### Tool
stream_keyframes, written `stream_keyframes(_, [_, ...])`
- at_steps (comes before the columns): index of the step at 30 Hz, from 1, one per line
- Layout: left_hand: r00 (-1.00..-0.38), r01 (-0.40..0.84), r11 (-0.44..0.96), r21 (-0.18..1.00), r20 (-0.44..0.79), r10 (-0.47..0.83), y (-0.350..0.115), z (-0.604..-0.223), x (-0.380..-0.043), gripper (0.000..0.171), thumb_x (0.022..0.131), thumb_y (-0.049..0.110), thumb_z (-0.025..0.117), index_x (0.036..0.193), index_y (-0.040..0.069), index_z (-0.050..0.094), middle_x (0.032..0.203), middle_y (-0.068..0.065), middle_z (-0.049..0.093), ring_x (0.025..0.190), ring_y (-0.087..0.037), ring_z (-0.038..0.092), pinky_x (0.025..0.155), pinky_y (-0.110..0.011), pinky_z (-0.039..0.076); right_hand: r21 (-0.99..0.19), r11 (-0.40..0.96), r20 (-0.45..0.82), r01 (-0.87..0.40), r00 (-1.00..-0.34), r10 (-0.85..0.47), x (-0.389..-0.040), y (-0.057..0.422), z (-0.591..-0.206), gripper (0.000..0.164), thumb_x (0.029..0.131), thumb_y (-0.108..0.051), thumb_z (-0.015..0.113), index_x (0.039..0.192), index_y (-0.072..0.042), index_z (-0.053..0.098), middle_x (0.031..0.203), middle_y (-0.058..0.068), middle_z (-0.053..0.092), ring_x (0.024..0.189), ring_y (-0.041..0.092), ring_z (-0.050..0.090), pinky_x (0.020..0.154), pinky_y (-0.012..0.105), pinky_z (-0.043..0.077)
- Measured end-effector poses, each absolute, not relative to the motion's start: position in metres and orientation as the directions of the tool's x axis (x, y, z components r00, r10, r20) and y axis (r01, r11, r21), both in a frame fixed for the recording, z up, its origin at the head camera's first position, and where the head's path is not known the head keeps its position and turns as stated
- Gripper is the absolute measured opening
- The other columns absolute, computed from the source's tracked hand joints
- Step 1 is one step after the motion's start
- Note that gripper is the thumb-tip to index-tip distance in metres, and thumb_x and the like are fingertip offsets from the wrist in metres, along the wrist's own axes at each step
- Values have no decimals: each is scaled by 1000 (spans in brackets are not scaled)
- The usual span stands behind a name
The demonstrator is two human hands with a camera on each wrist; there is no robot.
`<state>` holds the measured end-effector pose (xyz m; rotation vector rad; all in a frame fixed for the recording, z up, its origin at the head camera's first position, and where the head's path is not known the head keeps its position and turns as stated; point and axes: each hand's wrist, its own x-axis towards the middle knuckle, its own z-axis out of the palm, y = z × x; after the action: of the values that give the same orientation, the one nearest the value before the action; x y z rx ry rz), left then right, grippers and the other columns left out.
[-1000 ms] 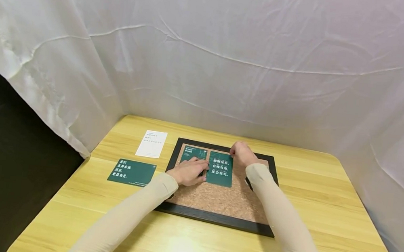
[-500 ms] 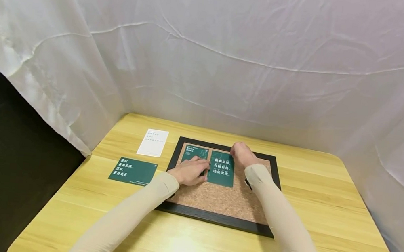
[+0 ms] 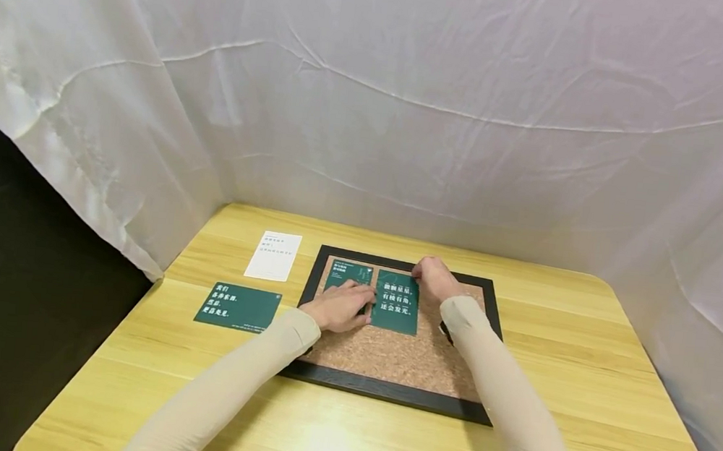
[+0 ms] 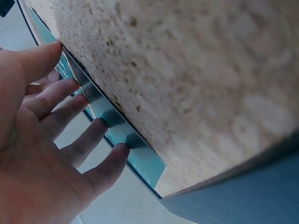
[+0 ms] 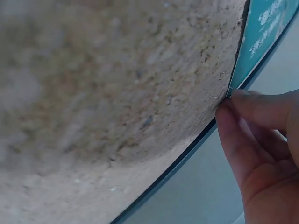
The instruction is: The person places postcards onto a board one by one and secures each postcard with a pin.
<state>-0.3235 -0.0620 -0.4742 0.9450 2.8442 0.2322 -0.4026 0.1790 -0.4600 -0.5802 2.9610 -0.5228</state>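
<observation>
Beside open cork (image 3: 381,358), right fingers (image 5: 236,147) pinch a green card's (image 3: 396,312) corner

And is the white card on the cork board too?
No, the white card lies on the wooden table, apart from the cork board and to its left in the head view.

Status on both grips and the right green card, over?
Right grip pinched at upper right corner of right green card. Card lies on corkboard. Left grip covers part of corkboard's other green card. No obstruction seen.

Cards (image 3: 397,302) lie on and left of the corkboard (image 3: 388,359).
</observation>
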Motion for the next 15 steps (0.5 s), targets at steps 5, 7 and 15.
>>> stream_keyframes(5, [-788, 592, 783, 193, -65, 612, -64, -473, -324, 40, 105, 37, 61, 139, 17, 61, 158, -2, 51, 143, -30, 48, 111, -53, 49, -359, 862, -12, -358, -922, -388, -400, 186, -461, 39, 97, 10, 46, 108, -2, 81, 114, 19, 77, 110, 36, 71, 92, 46, 60])
stream_keyframes(7, [-787, 594, 780, 196, -56, 614, -65, -473, -324, 38, 105, 36, 61, 138, 17, 62, 157, -3, 52, 141, -30, 49, 109, -52, 50, -340, 863, -12, -374, -916, -402, -399, 186, -461, 40, 96, 11, 46, 110, -2, 81, 114, 19, 77, 101, 32, 72, 82, 40, 59])
stream_keyframes(15, [-787, 592, 780, 203, -60, 613, -67, -474, -324, 37, 105, 36, 61, 137, 17, 62, 156, -3, 53, 141, -30, 49, 109, -52, 50, -246, 890, -55, -384, -911, -408, -395, 181, -460, 38, 97, 11, 51, 117, -4, 79, 114, 18, 76, 86, 21, 66, 69, 32, 46])
